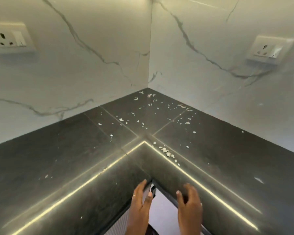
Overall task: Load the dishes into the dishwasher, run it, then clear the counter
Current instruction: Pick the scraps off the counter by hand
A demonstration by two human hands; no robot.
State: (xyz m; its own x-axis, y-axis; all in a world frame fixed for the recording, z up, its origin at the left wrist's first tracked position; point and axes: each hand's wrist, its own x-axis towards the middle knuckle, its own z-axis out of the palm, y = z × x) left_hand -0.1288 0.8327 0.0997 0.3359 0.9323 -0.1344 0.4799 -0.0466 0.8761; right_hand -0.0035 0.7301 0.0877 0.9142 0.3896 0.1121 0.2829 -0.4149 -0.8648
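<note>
Nearest, the left hand point(140, 199) lies open, fingers straight against the inner corner edge of the dark table point(58, 158), with a ring point(134, 195) on one finger. Apart from it, the right hand point(190, 202) rests on the same edge, fingers loosely curved, holding nothing visible. Just beyond the right hand sits a cluster of white crumbs point(167, 153); more lie scattered farther off toward the corner. Behind, marbled walls point(92, 73) carry a socket point(13, 39) left of the hands and a second socket point(268, 48) to the right.
</note>
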